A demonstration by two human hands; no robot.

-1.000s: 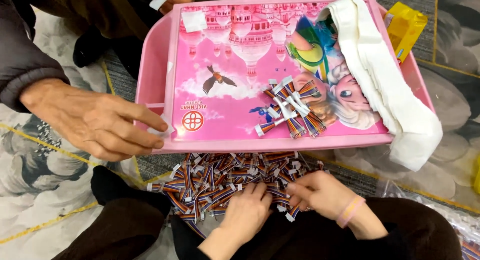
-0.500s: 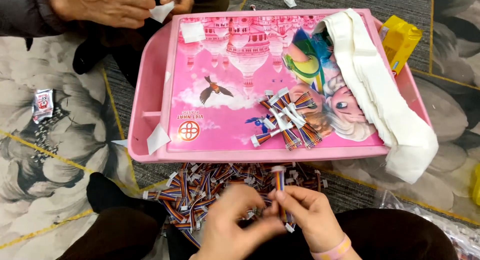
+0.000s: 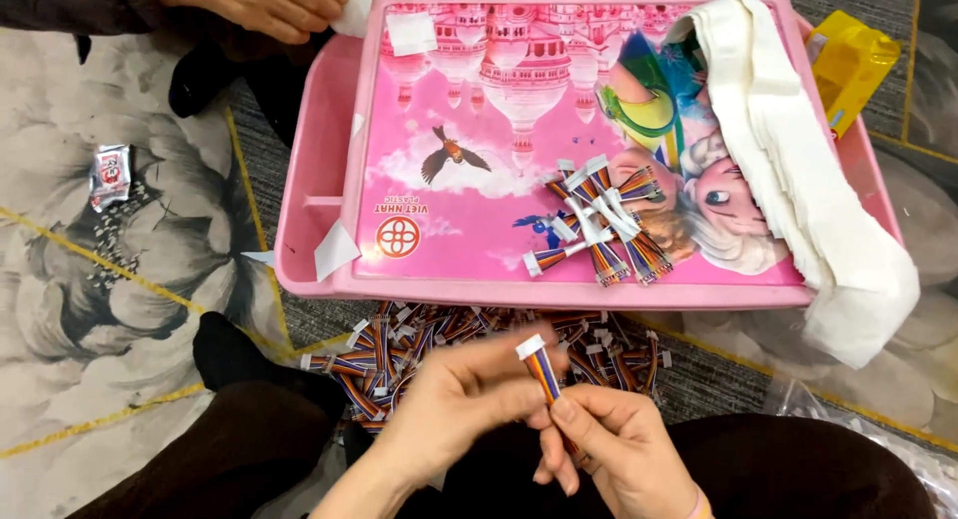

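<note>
- Left hand (image 3: 454, 404): fingers pinched on one striped cable piece (image 3: 540, 367) just below its white end.
- Right hand (image 3: 614, 444): gripping the same cable piece lower down, thumb against it.
- Loose cable pile (image 3: 449, 334): on the floor, just beyond both hands, beside the tray's near edge.
- Pink tray (image 3: 309, 210): printed picture surface; a small cable cluster (image 3: 599, 220) lies near its centre.
- White folded strip (image 3: 798, 170): draped over the tray's right side.
- Another person's hand (image 3: 264, 2): far left, holding a white paper scrap (image 3: 351, 8).
</note>
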